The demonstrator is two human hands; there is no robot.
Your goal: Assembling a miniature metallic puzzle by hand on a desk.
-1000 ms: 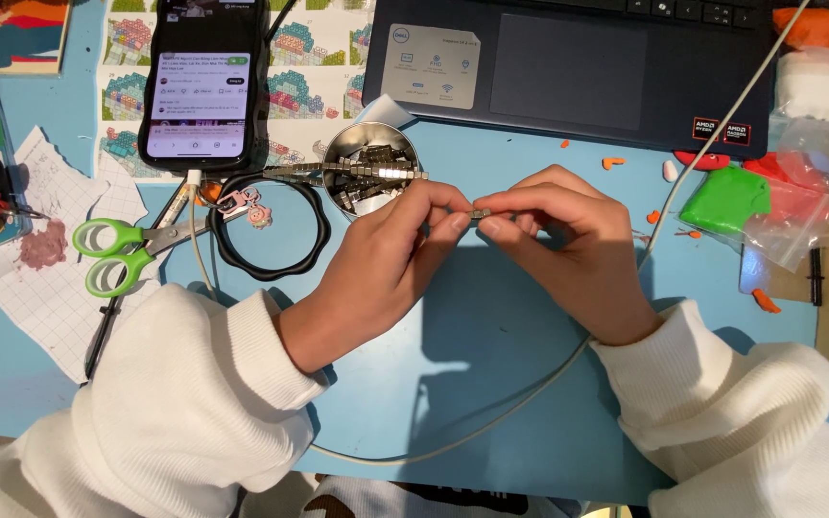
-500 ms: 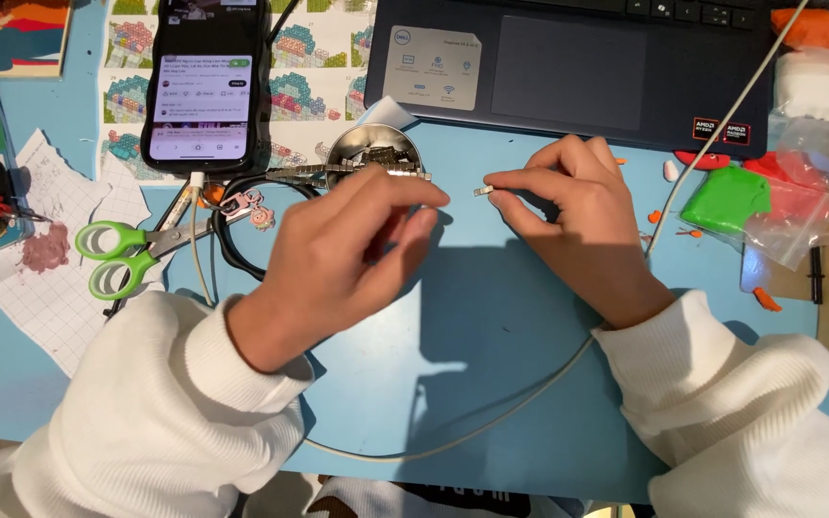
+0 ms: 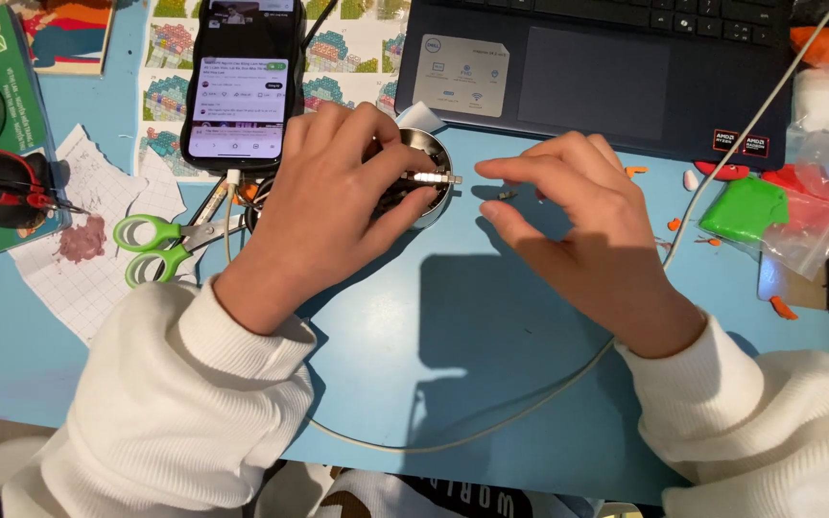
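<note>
My left hand [image 3: 333,197] reaches over a small round metal tin [image 3: 431,197] and pinches a silvery metal plug [image 3: 437,178] that sticks out to the right across the tin. Just right of the tin, my right hand [image 3: 578,225] holds a tiny dark piece [image 3: 506,195] between thumb and forefinger, a short gap from the plug's tip. Both wrists are in white ribbed sleeves. The tin's contents are mostly hidden by my left fingers.
A phone [image 3: 242,82] with a lit screen and a dark laptop [image 3: 606,67] lie at the back. Green-handled scissors [image 3: 160,245] rest on squared paper [image 3: 88,259] at left. A white cable [image 3: 539,398] curves past my right arm. Green clay [image 3: 741,206] and plastic bags [image 3: 822,206] sit at right.
My hands, together over the table a second ago, have parted. The left hand moved up to the tin and took the metal plug; the right stayed near the tin's right side.
</note>
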